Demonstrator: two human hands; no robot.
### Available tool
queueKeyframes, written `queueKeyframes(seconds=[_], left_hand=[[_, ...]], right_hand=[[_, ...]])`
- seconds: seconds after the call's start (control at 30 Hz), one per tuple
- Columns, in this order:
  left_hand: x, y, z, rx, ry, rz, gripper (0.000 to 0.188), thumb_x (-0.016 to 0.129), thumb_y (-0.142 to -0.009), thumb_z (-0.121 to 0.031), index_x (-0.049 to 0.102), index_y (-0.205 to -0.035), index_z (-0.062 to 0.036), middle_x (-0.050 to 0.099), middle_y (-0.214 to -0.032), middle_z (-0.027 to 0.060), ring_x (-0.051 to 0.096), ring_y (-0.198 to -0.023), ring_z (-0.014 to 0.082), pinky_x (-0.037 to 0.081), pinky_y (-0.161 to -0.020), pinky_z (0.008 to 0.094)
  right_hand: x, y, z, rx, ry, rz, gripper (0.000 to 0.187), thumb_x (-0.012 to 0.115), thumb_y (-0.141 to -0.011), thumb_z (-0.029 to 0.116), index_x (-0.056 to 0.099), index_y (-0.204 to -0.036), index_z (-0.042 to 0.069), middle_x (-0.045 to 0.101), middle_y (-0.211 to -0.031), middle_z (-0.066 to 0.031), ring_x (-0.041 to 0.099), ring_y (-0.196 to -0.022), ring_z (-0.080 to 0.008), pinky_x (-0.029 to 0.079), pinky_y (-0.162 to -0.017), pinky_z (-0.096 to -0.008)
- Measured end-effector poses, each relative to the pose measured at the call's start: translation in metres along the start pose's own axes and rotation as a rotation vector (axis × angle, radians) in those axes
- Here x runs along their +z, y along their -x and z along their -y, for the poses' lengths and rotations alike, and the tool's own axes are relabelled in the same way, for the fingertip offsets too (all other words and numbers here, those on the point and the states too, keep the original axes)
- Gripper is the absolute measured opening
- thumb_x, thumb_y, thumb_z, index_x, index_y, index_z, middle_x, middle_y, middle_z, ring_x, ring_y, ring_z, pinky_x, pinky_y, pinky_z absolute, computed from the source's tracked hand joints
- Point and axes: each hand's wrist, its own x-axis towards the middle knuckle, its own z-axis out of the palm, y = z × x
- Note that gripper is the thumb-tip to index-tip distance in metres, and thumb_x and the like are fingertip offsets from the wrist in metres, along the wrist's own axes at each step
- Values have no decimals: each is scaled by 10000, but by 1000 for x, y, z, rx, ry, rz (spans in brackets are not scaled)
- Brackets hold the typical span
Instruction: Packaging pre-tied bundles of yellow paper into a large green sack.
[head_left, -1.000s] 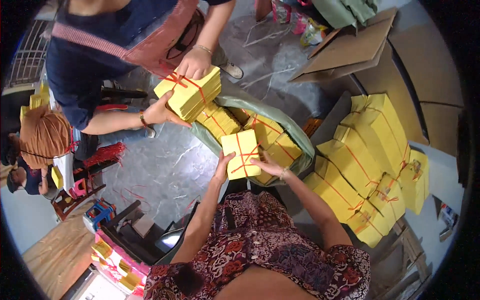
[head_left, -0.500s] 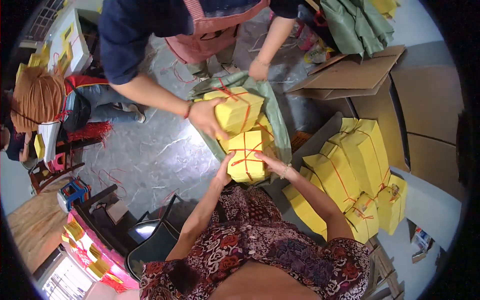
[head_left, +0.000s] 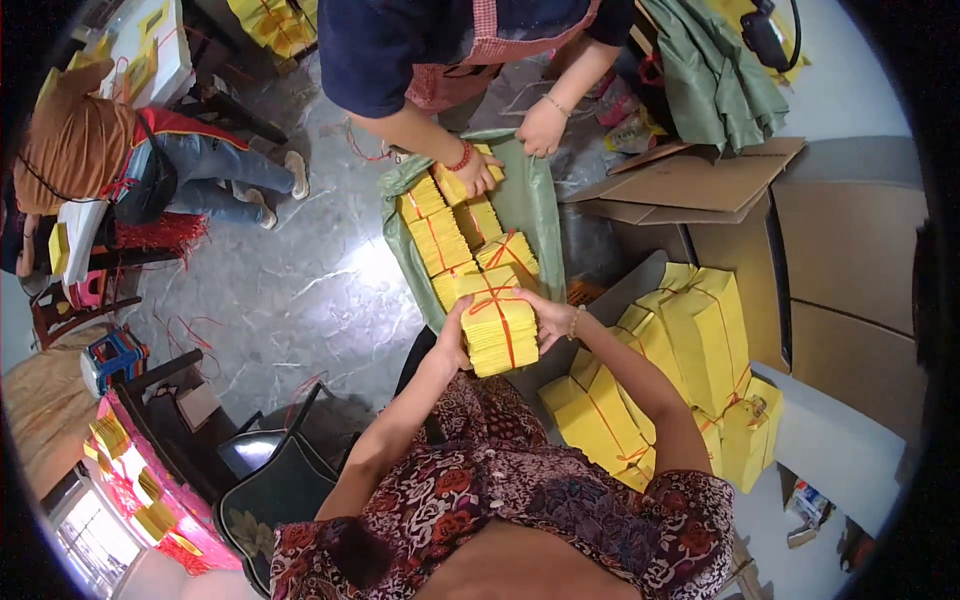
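Note:
Between my two hands is a thick yellow paper bundle [head_left: 497, 325], tied crosswise with red string. My left hand [head_left: 455, 338] grips its left side, and my right hand [head_left: 545, 318] closes on its right side. The bundle is over the near end of a green sack [head_left: 548, 215], held in front of me. Inside the sack lie several more tied yellow bundles [head_left: 437, 240]. Across from me, a co-worker's hand [head_left: 476, 172] presses on a bundle at the sack's far end, while their other hand [head_left: 540, 128] holds the sack's rim.
Large tied yellow stacks [head_left: 690, 345] stand at my right, beside flattened cardboard [head_left: 690, 180]. A dark chair [head_left: 280, 490] is at my lower left. Another person [head_left: 90, 150] bends over a white table at the far left. Red string scraps [head_left: 190, 330] lie on the grey floor.
The co-worker's bundle has gone from above the sack down into its far end, uncovering the bundles inside. My hands still hold my bundle, now tilted with its layered edge showing.

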Motion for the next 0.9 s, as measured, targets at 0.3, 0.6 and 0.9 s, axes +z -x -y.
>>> queueKeyframes(seconds=[0.3,0.6,0.9], left_hand=[[42,-21,-50,355,-131,61,669,592,-760,-510,434,-1241,-72,518,-1195,127,512,-1074,278,414,-919,419],[36,-95,-90,409,-160,44,695,585,-769,-516,399,-1278,-81,508,-1216,111,504,-1090,248,409,-922,396],[22,-145,-118,391,-85,-112,632,515,-804,-530,442,-1237,-75,538,-1169,119,536,-1026,241,438,-881,377]], right_hand=[[-25,18,65,-380,-120,-31,791,389,-770,683,357,-1323,119,446,-1276,-121,454,-1117,-254,406,-860,-450],[-92,-31,105,-519,-178,-68,761,468,-770,622,380,-1282,66,521,-1165,-114,555,-1004,-204,518,-721,-380],[-91,-33,148,-278,-307,-79,776,523,-699,677,434,-1275,165,498,-1226,-87,511,-1068,-248,420,-864,-467]])
